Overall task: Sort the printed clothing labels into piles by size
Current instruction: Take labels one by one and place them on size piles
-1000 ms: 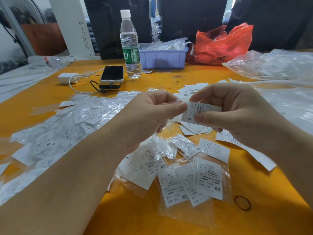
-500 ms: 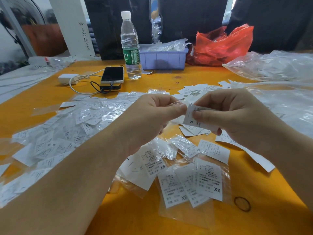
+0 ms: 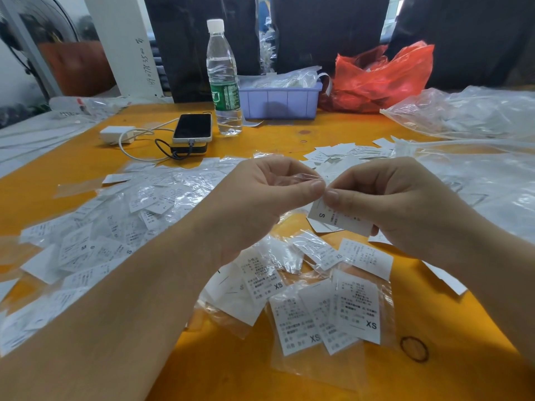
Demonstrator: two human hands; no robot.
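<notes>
My right hand (image 3: 405,204) pinches a white printed label marked S (image 3: 338,218) above the middle of the orange table (image 3: 260,377). My left hand (image 3: 260,198) pinches a thin clear plastic sleeve (image 3: 292,179) right beside it, thumbs almost touching. Below the hands lies a small pile of XS labels (image 3: 341,311) in clear sleeves. A big heap of mixed labels (image 3: 110,227) covers the table on the left. Another group of loose white labels (image 3: 341,154) lies beyond the hands.
At the back stand a water bottle (image 3: 224,79), a phone on a power bank (image 3: 192,130) with a white charger (image 3: 115,134), a purple bin (image 3: 279,101), a red plastic bag (image 3: 382,76) and clear bags (image 3: 469,117) at right. A rubber band (image 3: 414,348) lies near right.
The S label has tilted and dropped lower in my right hand, and the hands have come closer together, with the clear sleeve now in my left fingers.
</notes>
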